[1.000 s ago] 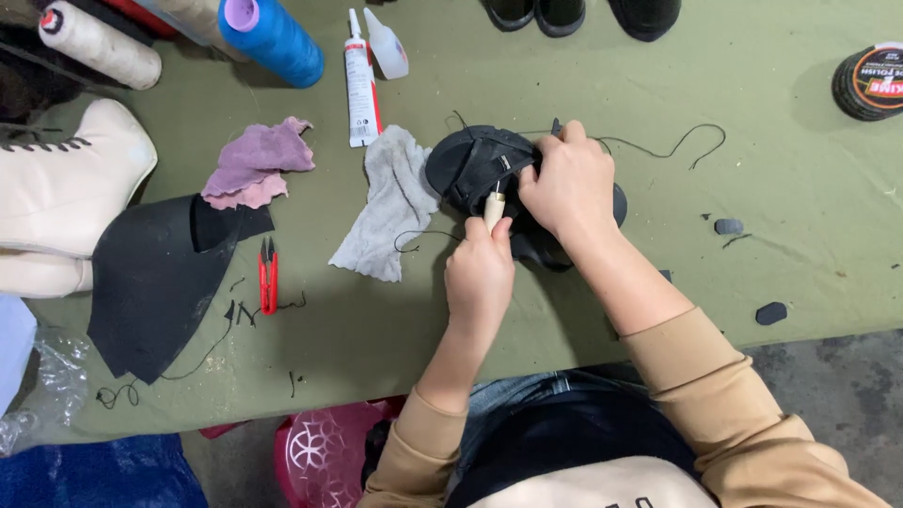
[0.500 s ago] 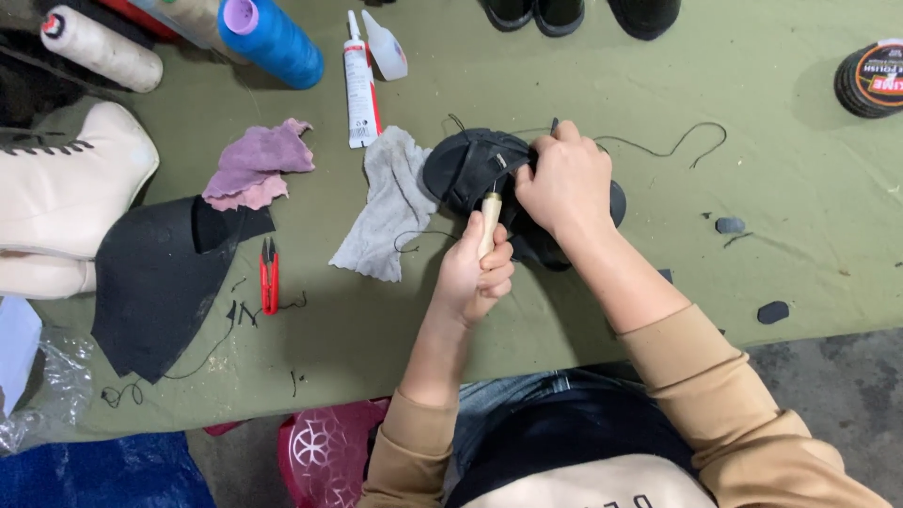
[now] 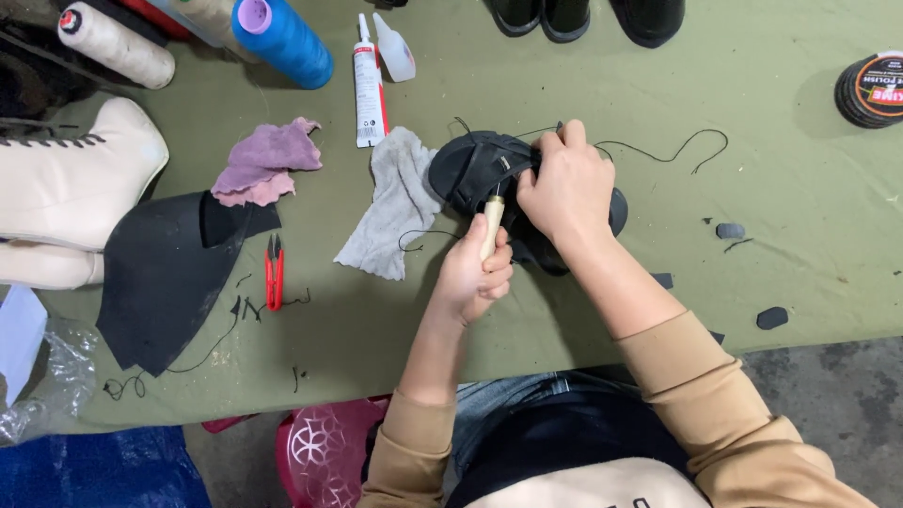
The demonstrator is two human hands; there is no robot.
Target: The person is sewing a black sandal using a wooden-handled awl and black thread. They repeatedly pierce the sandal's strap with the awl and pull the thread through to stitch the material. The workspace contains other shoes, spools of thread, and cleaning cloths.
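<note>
A black shoe (image 3: 478, 167) lies on the green table cover (image 3: 658, 113) in the middle of the view. My right hand (image 3: 567, 184) presses down on it and grips its right part. My left hand (image 3: 478, 276) is closed around the pale wooden handle of a sewing awl (image 3: 491, 226), whose metal tip points up into the shoe. A thin black thread (image 3: 658, 150) runs from the shoe off to the right. A grey rag (image 3: 390, 202) lies just left of the shoe.
Red thread snips (image 3: 274, 271) and a black rubber sheet (image 3: 165, 268) lie to the left, with a purple cloth (image 3: 263, 162) and a cream boot (image 3: 66, 193). Glue tubes (image 3: 368, 66), thread cones (image 3: 282, 38) and dark shoes (image 3: 583, 14) line the far edge. A round polish tin (image 3: 873, 89) sits far right.
My left hand has slid back toward me along the awl handle, drawing it out of the shoe. The right hand stays on the shoe.
</note>
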